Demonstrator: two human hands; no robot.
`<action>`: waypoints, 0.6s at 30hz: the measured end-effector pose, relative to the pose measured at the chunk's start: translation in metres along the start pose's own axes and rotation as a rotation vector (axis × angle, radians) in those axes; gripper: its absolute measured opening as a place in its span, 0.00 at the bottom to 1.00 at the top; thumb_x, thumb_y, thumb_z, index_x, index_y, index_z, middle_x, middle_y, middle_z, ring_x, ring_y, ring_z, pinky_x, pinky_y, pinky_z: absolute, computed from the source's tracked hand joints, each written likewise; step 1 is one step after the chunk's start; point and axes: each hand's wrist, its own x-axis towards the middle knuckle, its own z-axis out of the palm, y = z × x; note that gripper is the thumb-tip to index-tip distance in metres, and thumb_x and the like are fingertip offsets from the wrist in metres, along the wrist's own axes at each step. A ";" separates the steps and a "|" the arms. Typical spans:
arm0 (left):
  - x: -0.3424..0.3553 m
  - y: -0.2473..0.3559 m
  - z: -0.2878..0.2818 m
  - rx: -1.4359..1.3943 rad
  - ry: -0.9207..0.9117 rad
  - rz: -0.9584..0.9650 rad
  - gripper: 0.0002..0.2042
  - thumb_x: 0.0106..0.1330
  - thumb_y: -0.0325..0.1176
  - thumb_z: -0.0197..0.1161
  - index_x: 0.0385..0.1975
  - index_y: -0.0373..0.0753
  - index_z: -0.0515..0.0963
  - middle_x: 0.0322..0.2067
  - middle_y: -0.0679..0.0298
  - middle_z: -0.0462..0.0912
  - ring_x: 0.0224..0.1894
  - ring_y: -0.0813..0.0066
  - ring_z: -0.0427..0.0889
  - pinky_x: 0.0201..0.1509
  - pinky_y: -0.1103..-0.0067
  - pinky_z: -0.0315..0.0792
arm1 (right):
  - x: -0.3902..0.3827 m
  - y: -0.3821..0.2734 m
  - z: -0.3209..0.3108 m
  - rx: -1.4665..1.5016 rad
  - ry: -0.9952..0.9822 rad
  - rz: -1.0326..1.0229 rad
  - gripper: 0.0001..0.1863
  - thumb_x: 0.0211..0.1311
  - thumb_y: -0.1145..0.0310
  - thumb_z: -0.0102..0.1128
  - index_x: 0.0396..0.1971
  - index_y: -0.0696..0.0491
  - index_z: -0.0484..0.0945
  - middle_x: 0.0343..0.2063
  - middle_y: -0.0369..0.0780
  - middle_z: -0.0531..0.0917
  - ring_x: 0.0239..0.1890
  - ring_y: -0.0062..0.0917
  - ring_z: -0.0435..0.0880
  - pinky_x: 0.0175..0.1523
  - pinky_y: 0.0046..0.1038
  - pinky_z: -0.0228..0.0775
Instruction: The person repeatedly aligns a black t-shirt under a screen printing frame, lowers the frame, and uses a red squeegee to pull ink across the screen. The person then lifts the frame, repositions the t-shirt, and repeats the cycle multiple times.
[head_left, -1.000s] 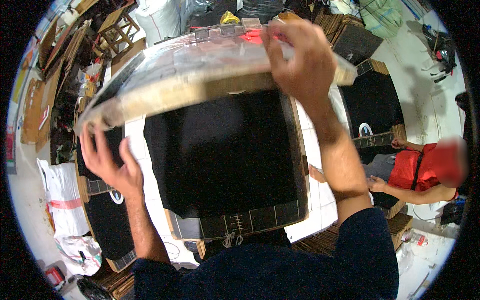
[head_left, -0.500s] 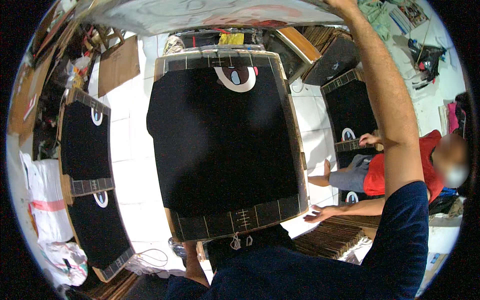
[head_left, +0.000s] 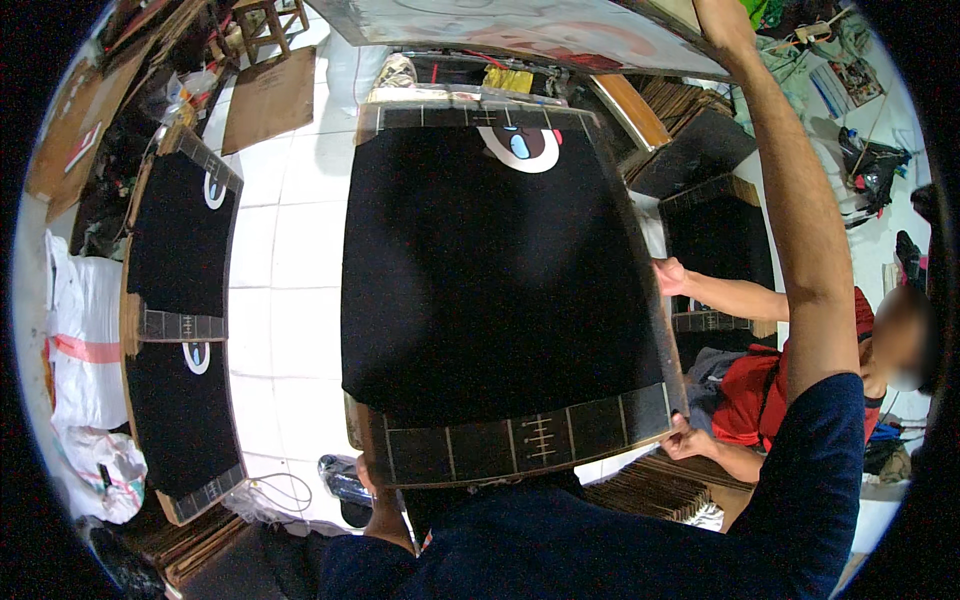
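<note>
The right hand (head_left: 722, 22) is raised high at the top edge of the view, its grip closed on the edge of a large flat sheet (head_left: 520, 25) that hangs overhead, pale with reddish marks on its underside. The arm runs straight up from the dark blue sleeve. The left hand is not in the picture, so I cannot tell what it does or whether it shares the load.

Below lies a big black board (head_left: 500, 270) with a brown cardboard border, a printed oval mark near its far end and a strip of ruled lines at its near end. A second person in a red shirt (head_left: 750, 400) sits on the right, one hand (head_left: 668, 275) touching the board's right edge and the other hand (head_left: 688, 438) at its near right corner.

To handle the lifted sheet well, it likely needs to stay level and well above the black board, since a wide, thin sheet gripped at one edge tends to sag, twist or swing. A firm hold near the edge, a slow carry and support on the opposite side would keep it from bending. The seated person is just beside the board, so the sheet's trailing edge should pass clear of them.

Two more black boards (head_left: 180, 330) lie end to end on the white tiled floor (head_left: 290, 260) to the left, with white sacks (head_left: 80, 340) beyond them.
</note>
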 end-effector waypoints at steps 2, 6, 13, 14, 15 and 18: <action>0.019 0.005 -0.010 0.044 0.092 0.089 0.16 0.73 0.41 0.54 0.36 0.37 0.86 0.33 0.49 0.88 0.34 0.48 0.86 0.42 0.58 0.80 | -0.004 -0.002 -0.001 -0.026 0.007 -0.010 0.29 0.68 0.43 0.53 0.41 0.54 0.89 0.40 0.48 0.90 0.43 0.39 0.88 0.52 0.35 0.74; 0.088 0.069 -0.070 0.484 0.930 0.736 0.11 0.73 0.39 0.63 0.32 0.38 0.83 0.27 0.51 0.84 0.28 0.46 0.83 0.32 0.59 0.76 | -0.004 -0.003 -0.002 -0.033 0.019 -0.021 0.28 0.68 0.43 0.53 0.41 0.54 0.89 0.38 0.49 0.89 0.43 0.40 0.88 0.51 0.36 0.75; 0.113 0.193 -0.344 0.567 0.723 0.293 0.18 0.70 0.52 0.63 0.38 0.44 0.89 0.37 0.51 0.89 0.39 0.47 0.88 0.42 0.60 0.80 | 0.010 0.001 0.000 -0.002 0.031 -0.075 0.27 0.68 0.43 0.53 0.41 0.53 0.89 0.38 0.48 0.90 0.43 0.41 0.89 0.51 0.37 0.75; 0.095 0.189 -0.392 0.509 0.722 0.260 0.19 0.71 0.51 0.63 0.43 0.40 0.89 0.39 0.50 0.89 0.42 0.48 0.88 0.46 0.61 0.79 | 0.011 0.001 -0.001 -0.016 0.030 -0.084 0.27 0.68 0.44 0.53 0.41 0.52 0.89 0.39 0.48 0.90 0.43 0.41 0.89 0.51 0.37 0.75; 0.078 0.183 -0.446 0.420 0.596 0.181 0.22 0.72 0.52 0.62 0.44 0.35 0.88 0.39 0.49 0.90 0.41 0.51 0.89 0.47 0.62 0.78 | 0.010 0.000 -0.002 -0.022 0.047 -0.065 0.26 0.67 0.44 0.54 0.41 0.52 0.89 0.39 0.49 0.90 0.43 0.42 0.89 0.51 0.38 0.76; 0.013 0.146 -0.596 0.421 0.682 0.211 0.20 0.73 0.46 0.65 0.46 0.30 0.86 0.35 0.53 0.90 0.37 0.72 0.83 0.46 0.74 0.76 | 0.006 -0.006 -0.006 0.006 0.039 -0.095 0.26 0.67 0.45 0.54 0.42 0.53 0.88 0.39 0.50 0.89 0.44 0.43 0.88 0.53 0.39 0.75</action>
